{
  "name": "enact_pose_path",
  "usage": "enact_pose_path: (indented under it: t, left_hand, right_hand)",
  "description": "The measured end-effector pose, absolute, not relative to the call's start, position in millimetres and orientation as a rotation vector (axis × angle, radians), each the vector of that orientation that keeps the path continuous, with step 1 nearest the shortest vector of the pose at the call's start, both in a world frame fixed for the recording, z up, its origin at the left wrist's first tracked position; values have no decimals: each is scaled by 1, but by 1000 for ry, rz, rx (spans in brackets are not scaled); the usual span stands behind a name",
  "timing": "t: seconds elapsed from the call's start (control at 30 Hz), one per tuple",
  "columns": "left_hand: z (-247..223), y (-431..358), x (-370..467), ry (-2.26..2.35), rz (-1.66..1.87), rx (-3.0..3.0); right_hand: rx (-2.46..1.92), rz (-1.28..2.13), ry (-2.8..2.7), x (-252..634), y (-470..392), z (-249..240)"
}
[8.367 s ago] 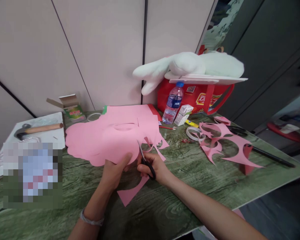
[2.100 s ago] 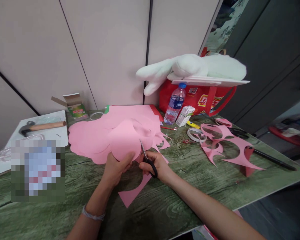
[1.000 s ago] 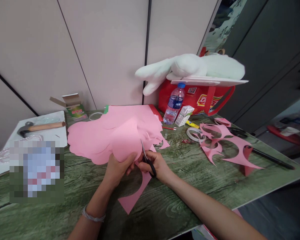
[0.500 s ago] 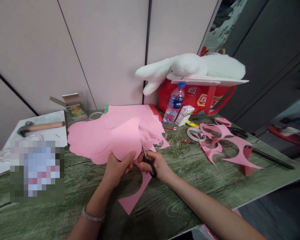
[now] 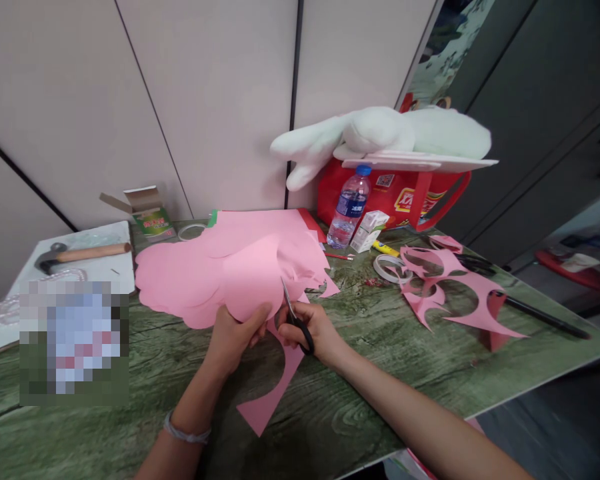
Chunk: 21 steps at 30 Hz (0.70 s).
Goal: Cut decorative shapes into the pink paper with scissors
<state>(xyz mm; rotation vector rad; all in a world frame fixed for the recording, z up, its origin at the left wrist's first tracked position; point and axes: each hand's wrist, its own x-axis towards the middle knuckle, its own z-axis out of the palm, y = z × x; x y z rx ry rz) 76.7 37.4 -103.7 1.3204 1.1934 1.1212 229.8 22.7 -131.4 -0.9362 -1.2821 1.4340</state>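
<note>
A sheet of pink paper (image 5: 253, 270) is pinched at its near edge by my left hand (image 5: 237, 337), thumb on top. My right hand (image 5: 310, 327) grips black-handled scissors (image 5: 300, 325), whose blades point away from me and lie at the paper's right side. From the sheet a curved pink offcut (image 5: 275, 393) hangs down toward me, partly behind my hands. Beneath and to the left spread scalloped pink paper pieces (image 5: 173, 277), overlapping one another. How far the blades are apart is hard to make out.
Pink scraps (image 5: 473, 303) and a tape roll (image 5: 391, 269) lie to the right. Behind stand a water bottle (image 5: 349, 210), a small white box (image 5: 370, 231) and a red bag (image 5: 400, 193) under a white plush toy (image 5: 415, 131). At left, a hammer (image 5: 87, 253) rests on a white board (image 5: 123, 280).
Hardly anything differs. The hanging offcut's lower tip has dropped slightly, and both hands keep almost the same place on the paper and the scissors.
</note>
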Motion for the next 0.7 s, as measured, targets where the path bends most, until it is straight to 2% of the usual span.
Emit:
enact_pose_path:
  t: [0.7]
  left_hand:
    - [-107,38,76,1142,1105,1408]
  right_hand:
    - [-946,1451,-1299,229,21,-128]
